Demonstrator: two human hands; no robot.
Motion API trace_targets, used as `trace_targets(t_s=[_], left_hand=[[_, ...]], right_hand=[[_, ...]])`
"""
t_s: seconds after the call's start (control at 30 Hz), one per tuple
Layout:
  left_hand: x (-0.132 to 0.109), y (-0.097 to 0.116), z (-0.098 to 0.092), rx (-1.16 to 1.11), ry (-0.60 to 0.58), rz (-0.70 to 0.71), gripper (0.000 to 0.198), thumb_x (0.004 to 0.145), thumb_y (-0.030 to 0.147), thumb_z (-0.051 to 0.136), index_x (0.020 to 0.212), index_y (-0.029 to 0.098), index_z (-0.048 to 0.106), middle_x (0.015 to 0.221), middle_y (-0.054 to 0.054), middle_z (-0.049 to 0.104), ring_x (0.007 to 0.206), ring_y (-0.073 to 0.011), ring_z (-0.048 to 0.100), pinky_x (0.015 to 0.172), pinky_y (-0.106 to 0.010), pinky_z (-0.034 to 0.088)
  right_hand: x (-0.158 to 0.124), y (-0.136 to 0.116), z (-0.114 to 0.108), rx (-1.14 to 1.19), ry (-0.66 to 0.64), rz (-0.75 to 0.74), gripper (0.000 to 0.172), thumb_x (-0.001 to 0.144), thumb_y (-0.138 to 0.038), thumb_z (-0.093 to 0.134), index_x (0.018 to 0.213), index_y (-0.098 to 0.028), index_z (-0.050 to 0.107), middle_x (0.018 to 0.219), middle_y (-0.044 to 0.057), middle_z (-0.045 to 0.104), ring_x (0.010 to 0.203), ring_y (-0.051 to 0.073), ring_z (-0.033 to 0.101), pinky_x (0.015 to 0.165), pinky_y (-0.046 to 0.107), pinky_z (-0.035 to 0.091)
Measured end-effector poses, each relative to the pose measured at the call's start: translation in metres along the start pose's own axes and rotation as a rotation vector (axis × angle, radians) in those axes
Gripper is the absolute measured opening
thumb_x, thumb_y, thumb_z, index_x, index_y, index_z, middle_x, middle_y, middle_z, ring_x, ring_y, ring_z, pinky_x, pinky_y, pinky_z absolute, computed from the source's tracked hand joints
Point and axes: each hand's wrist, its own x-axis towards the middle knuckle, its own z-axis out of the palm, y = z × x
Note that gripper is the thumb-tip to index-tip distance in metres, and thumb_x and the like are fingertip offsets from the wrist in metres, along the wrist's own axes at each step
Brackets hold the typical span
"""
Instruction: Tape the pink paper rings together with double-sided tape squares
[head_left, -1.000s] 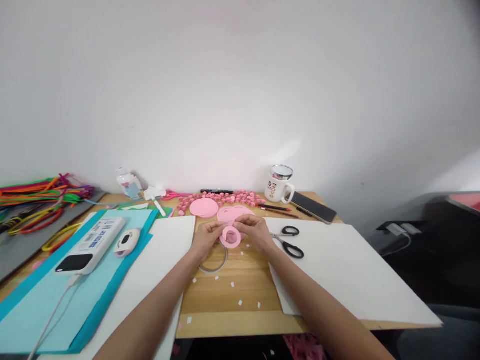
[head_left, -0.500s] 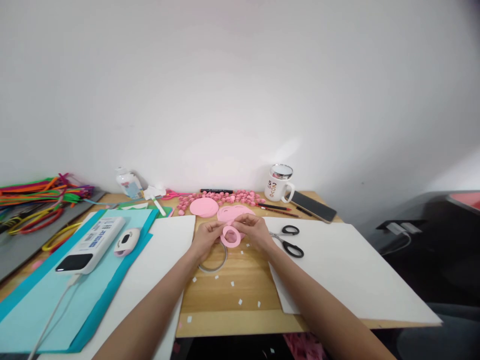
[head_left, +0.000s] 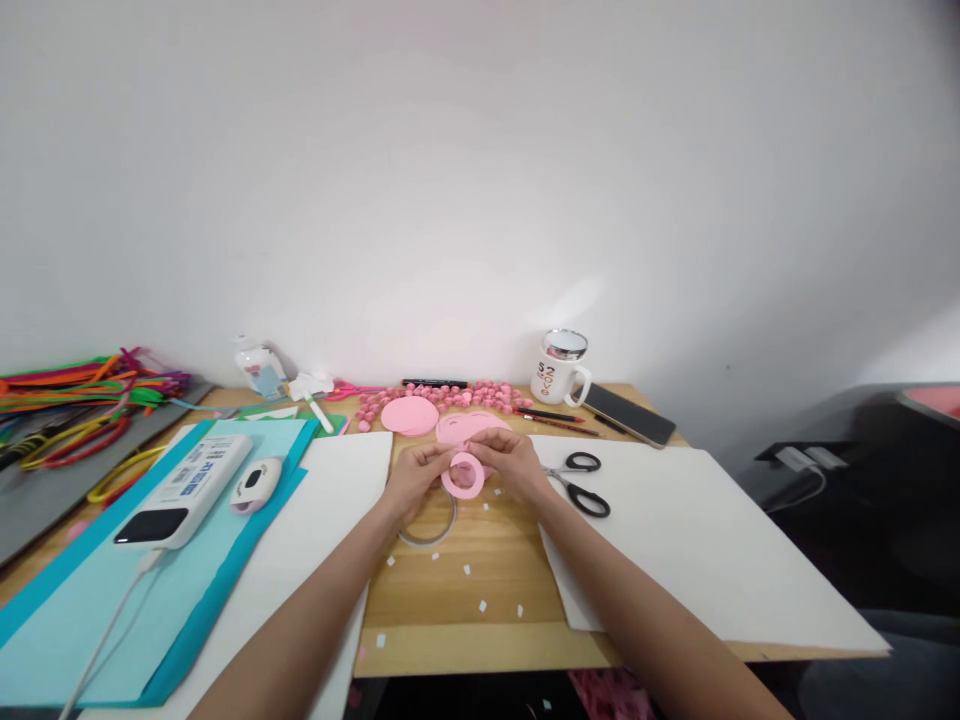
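A pink paper ring [head_left: 479,482] is pinched along its upper edge between my left hand [head_left: 414,478] and my right hand [head_left: 510,462], both closed on it. Right behind the fingers lie pink paper rings or discs [head_left: 466,428], partly covered by my hands. Beside them sits a stack of pink paper discs [head_left: 409,415]. Under my left hand a roll of narrow tape [head_left: 427,541] lies on the wooden table. Scissors with black handles [head_left: 587,500] rest to the right of my right hand, their blades partly hidden.
Small pink balls [head_left: 480,396] line the back by the wall. A white mug [head_left: 559,368], a phone [head_left: 630,414] and pencils [head_left: 559,420] stand or lie at back right. White sheets [head_left: 690,540] flank the middle. At left are a power bank [head_left: 187,490] and pipe cleaners [head_left: 82,390].
The pink ring has turned slightly and faces me more squarely. My hands keep nearly the same place, and the view has shifted a little.
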Motion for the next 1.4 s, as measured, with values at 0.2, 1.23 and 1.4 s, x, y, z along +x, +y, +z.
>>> trace_targets(t_s=[0.2, 1.23, 1.4], left_hand=[[-0.0005, 0.002, 0.0014, 0.013, -0.009, -0.003, 0.026, 0.059, 0.029, 0.072, 0.078, 0.01, 0.069, 0.063, -0.005, 0.068, 0.052, -0.0095, 0.057, 0.054, -0.019, 0.044], [-0.0027, 0.0042, 0.0028, 0.0, -0.036, -0.015, 0.027, 0.059, 0.029, 0.073, 0.078, 0.011, 0.069, 0.069, -0.007, 0.069, 0.06, -0.0136, 0.061, 0.059, -0.023, 0.047], [-0.0019, 0.0018, 0.001, 0.005, -0.021, -0.014, 0.026, 0.06, 0.028, 0.072, 0.08, 0.011, 0.069, 0.073, -0.007, 0.07, 0.063, -0.013, 0.061, 0.061, -0.022, 0.047]], right_hand=[[0.0007, 0.0009, -0.0008, -0.052, 0.046, -0.031, 0.02, 0.053, -0.031, 0.074, 0.064, -0.017, 0.064, 0.063, 0.0, 0.065, 0.055, 0.012, 0.057, 0.059, 0.026, 0.047], [0.0011, 0.0012, -0.0001, -0.026, 0.019, -0.023, 0.024, 0.052, -0.033, 0.075, 0.067, -0.017, 0.063, 0.064, 0.001, 0.066, 0.056, 0.014, 0.059, 0.056, 0.027, 0.049], [0.0022, 0.0032, -0.0007, -0.062, 0.042, -0.046, 0.021, 0.054, -0.033, 0.073, 0.067, -0.018, 0.066, 0.068, 0.002, 0.067, 0.06, 0.015, 0.06, 0.062, 0.029, 0.05]])
